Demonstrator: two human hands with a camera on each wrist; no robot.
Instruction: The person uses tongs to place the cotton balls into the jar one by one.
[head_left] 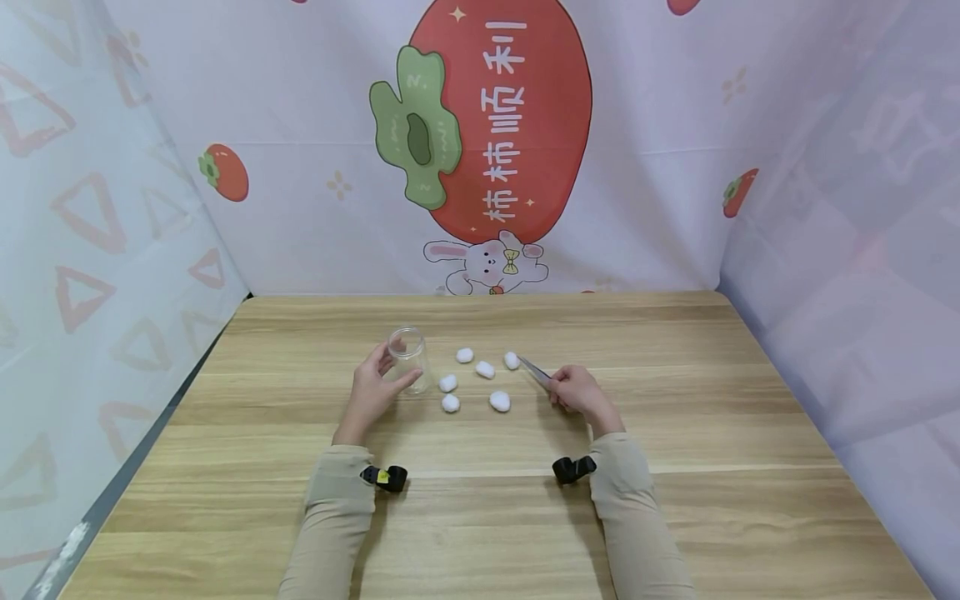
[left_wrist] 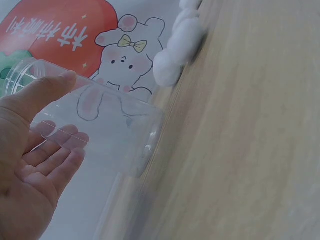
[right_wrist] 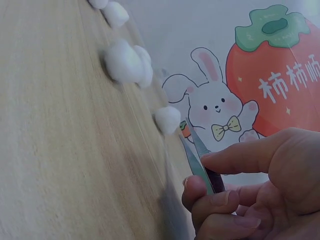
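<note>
A clear, lidless jar (head_left: 410, 367) stands upright on the table, its mouth facing up. My left hand (head_left: 377, 386) holds it from the left, thumb on the near side and fingers behind, seen through the wall in the left wrist view. Pinched between the thumb and fingers of my right hand (head_left: 576, 390) are metal tweezers (right_wrist: 200, 162), their two tips slightly apart. Those tips point at the rightmost cotton ball (head_left: 512, 361) and lie close beside it; I cannot tell whether they touch. Several more cotton balls, one of them nearest me (head_left: 499, 402), lie between jar and tweezers.
The wood-grain table (head_left: 480, 533) ends at a white cloth backdrop (head_left: 645, 225) printed with a large persimmon and a rabbit. Cloth panels hang along the left and right sides. A black wrist camera (head_left: 386, 477) sits on each forearm.
</note>
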